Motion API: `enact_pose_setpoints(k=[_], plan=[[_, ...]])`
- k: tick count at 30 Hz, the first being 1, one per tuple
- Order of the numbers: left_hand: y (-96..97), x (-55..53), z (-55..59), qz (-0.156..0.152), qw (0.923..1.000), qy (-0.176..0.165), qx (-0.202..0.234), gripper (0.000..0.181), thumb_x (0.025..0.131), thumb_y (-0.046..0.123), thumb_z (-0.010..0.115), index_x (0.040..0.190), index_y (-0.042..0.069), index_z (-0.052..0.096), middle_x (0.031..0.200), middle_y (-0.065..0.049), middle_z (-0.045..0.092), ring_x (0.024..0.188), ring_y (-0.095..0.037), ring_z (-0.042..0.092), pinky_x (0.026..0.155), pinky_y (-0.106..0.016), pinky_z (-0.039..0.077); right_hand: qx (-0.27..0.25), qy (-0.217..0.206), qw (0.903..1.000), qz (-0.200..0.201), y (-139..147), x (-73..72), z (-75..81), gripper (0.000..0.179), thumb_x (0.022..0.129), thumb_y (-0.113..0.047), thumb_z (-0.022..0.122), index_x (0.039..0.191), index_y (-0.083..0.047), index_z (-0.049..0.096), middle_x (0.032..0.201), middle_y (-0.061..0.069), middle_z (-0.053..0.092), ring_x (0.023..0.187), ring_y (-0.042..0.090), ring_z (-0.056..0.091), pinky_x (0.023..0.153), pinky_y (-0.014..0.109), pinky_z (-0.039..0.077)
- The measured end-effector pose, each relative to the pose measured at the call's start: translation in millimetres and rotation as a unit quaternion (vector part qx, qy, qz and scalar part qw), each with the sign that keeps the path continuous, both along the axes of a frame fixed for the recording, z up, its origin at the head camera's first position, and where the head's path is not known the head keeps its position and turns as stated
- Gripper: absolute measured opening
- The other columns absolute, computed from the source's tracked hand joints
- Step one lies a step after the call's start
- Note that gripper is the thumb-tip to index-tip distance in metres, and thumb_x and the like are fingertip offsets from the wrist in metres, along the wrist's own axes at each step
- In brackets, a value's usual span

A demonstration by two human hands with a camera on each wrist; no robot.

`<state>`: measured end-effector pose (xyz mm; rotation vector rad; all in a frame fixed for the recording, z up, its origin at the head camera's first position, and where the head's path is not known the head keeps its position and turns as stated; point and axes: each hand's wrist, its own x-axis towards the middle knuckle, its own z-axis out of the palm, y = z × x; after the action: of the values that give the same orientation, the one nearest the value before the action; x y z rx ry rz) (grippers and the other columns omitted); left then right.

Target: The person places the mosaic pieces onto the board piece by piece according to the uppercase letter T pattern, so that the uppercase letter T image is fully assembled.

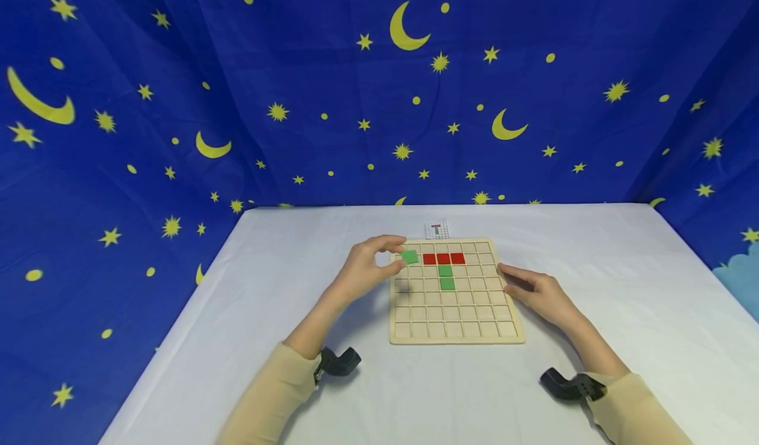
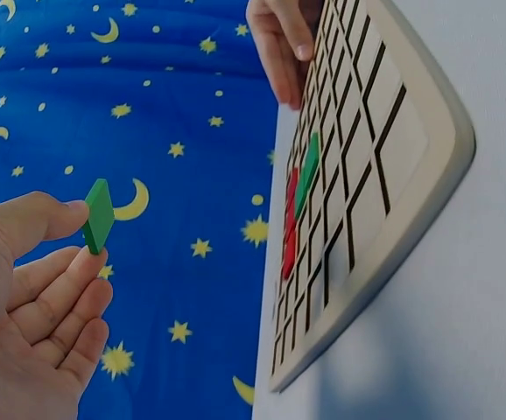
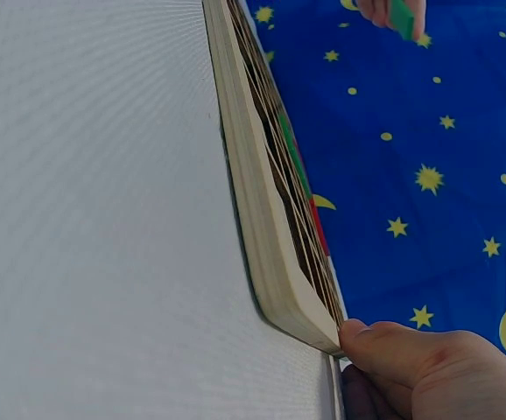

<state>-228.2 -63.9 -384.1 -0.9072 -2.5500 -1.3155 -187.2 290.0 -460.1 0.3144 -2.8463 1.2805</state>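
My left hand (image 1: 363,270) pinches a small green square tile (image 1: 410,256) between thumb and fingers, raised above the upper left of a wooden grid board (image 1: 456,340). In the left wrist view, that green tile (image 2: 99,217) stands on edge, well apart from the board. Three red tiles (image 1: 443,259) lie in a row in the board's upper squares. Below the middle one, two green tiles (image 1: 447,284) run downward in a column. My right hand (image 1: 545,296) touches the board's right edge with its fingers extended; in the right wrist view its thumb (image 3: 389,346) is at the board's corner.
Just behind the board lies a small card (image 1: 437,229) printed with a grid and a T-shaped pattern. A white cloth (image 1: 308,234) covers the table. Blue fabric (image 1: 332,82) with yellow moons and stars hangs at the back and sides. Black wrist devices (image 1: 572,385) sit at both sleeves.
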Motion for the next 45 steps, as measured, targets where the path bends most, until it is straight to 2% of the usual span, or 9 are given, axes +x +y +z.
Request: enact_pose_setpoints(k=[7,15,21,27,34,38,45], plan=[[16.3,4.1,-4.8,-0.029,0.9994,-0.017,-0.010,0.042,0.085,0.018,0.070,0.124,0.009,0.061,0.104,-0.001,0.068,0.104,-0.017,0.058,0.096,-0.045,0.040,0.001,-0.003,1.0000,0.000,0.4,-0.2,0.7,0.051,0.092,-0.023,0.063,0.136,-0.004,0.050,0.138,0.016,0.047,0.129,0.040,0.037,0.102,0.054,0.031],[32.4,7.7,-6.8,-0.046,0.9980,-0.039,-0.021,0.043,0.085,0.018,0.069,0.126,0.008,0.059,0.107,-0.004,0.067,0.110,-0.019,0.055,0.098,-0.045,0.038,0.006,-0.003,1.0000,-0.003,0.9,-0.2,0.8,0.050,0.092,-0.022,0.064,0.136,-0.004,0.050,0.138,0.016,0.047,0.129,0.040,0.038,0.102,0.054,0.031],[43.0,8.0,-12.4,-0.064,0.9962,-0.046,-0.037,0.043,0.087,0.019,0.068,0.128,0.007,0.058,0.109,-0.008,0.067,0.111,-0.020,0.054,0.099,-0.045,0.037,0.005,-0.006,1.0000,-0.004,0.6,0.1,1.0,0.050,0.092,-0.023,0.063,0.136,-0.005,0.050,0.138,0.015,0.047,0.129,0.040,0.037,0.102,0.054,0.031],[51.6,8.6,-16.6,-0.073,0.9944,-0.058,-0.050,0.043,0.088,0.019,0.068,0.128,0.007,0.058,0.109,-0.003,0.067,0.112,-0.019,0.052,0.100,-0.042,0.037,0.004,-0.008,0.9999,-0.005,0.2,0.1,1.3,0.051,0.092,-0.024,0.063,0.136,-0.005,0.049,0.138,0.016,0.047,0.129,0.040,0.037,0.103,0.054,0.030],[57.2,8.2,-23.9,-0.081,0.9944,-0.024,-0.064,0.041,0.087,0.020,0.069,0.125,0.006,0.060,0.104,0.003,0.067,0.105,-0.015,0.055,0.094,-0.034,0.042,0.003,-0.004,1.0000,-0.003,0.4,0.0,1.3,0.050,0.092,-0.023,0.063,0.136,-0.004,0.050,0.138,0.016,0.048,0.129,0.040,0.038,0.102,0.054,0.031],[59.3,7.8,-30.8,-0.084,0.9925,-0.005,-0.088,0.042,0.087,0.021,0.069,0.125,0.007,0.059,0.102,0.005,0.067,0.103,-0.014,0.055,0.091,-0.032,0.042,0.004,-0.004,1.0000,-0.003,0.4,-0.3,1.0,0.050,0.092,-0.022,0.064,0.136,-0.004,0.050,0.138,0.016,0.047,0.128,0.040,0.038,0.102,0.054,0.031],[61.1,8.6,-38.5,-0.085,0.9898,-0.004,-0.114,0.043,0.087,0.022,0.070,0.126,0.006,0.059,0.103,0.004,0.068,0.102,-0.013,0.055,0.090,-0.030,0.043,0.003,-0.005,1.0000,-0.004,1.2,-0.9,0.2,0.050,0.092,-0.023,0.064,0.136,-0.005,0.050,0.138,0.015,0.047,0.129,0.040,0.038,0.102,0.053,0.031]])
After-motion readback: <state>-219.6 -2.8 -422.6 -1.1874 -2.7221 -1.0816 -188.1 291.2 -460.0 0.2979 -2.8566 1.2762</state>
